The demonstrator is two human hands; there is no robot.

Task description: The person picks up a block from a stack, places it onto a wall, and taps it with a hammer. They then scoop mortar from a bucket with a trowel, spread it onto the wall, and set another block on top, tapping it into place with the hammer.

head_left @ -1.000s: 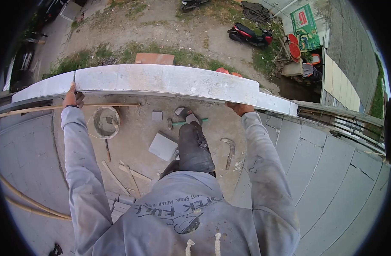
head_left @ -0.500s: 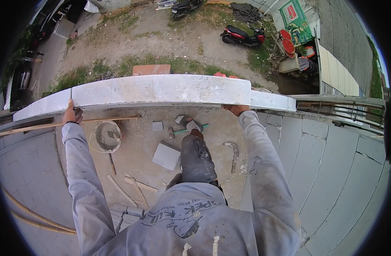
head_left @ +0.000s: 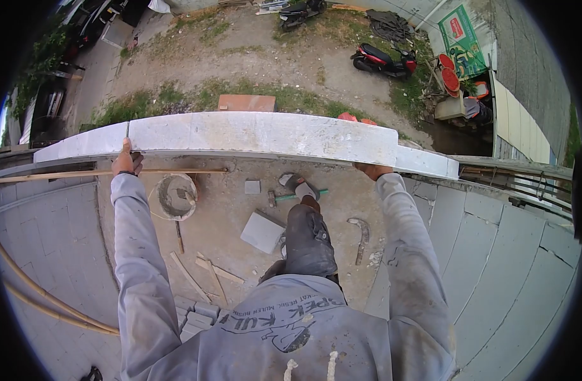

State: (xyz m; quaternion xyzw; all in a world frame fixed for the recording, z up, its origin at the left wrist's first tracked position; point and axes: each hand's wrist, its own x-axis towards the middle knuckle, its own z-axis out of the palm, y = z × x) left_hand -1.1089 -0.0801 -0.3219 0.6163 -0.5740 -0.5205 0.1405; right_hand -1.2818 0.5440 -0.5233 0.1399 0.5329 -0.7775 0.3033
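A row of white lightweight concrete blocks [head_left: 259, 134] tops the low wall in front of me. My left hand [head_left: 126, 160] is at the near edge by a vertical joint, its thumb raised against the block and its other fingers curled. Farther right, my right hand [head_left: 373, 171] grips the lower near edge close to the end of the long block. Part of its fingers is hidden under that edge. To the right, a lower block [head_left: 427, 162] continues the row.
Below lie a mortar bucket [head_left: 177, 197], a hammer [head_left: 272, 199], a sickle-shaped tool [head_left: 362, 241], a loose block [head_left: 263, 232] and wood strips [head_left: 218, 273]. A long wooden pole [head_left: 81, 174] runs at left. Beyond the wall stand a red-black scooter [head_left: 385, 61] and a crouching person [head_left: 474, 109].
The view has shifted, so the wall, floor items and both hands appear farther right. Both hands keep the same places on the blocks.
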